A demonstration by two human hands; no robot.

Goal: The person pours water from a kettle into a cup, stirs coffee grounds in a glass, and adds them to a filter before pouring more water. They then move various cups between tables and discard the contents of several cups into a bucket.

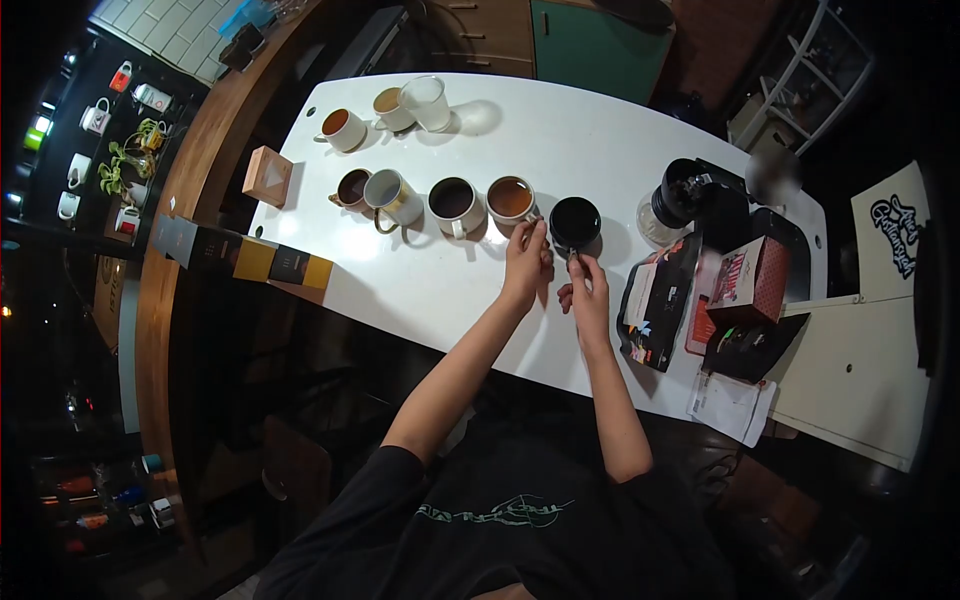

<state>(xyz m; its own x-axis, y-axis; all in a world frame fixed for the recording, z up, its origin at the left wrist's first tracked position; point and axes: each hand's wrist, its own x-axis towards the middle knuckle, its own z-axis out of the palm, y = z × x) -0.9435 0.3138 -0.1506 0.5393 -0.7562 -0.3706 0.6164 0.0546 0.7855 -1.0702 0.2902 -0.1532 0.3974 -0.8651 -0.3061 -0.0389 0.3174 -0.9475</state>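
Observation:
My left hand (525, 262) has its fingers closed at the handle side of a light mug (511, 200) with amber liquid in it. Beside it, my right hand (588, 283) pinches the handle of a black mug (576, 223), whose inside looks dark. Both mugs stand upright on the white table (440, 310). Left of them in the same row are a white mug (455, 205) with dark liquid, a patterned pale mug (393, 199) and a brownish cup (351, 189).
Farther back stand a white mug (342, 130), another mug (391, 108) and a clear cup (428, 104). A tissue box (268, 177) sits at the left edge. On the right are a black grinder-like device (680, 192), a dark pouch (655, 300) and a red box (750, 282).

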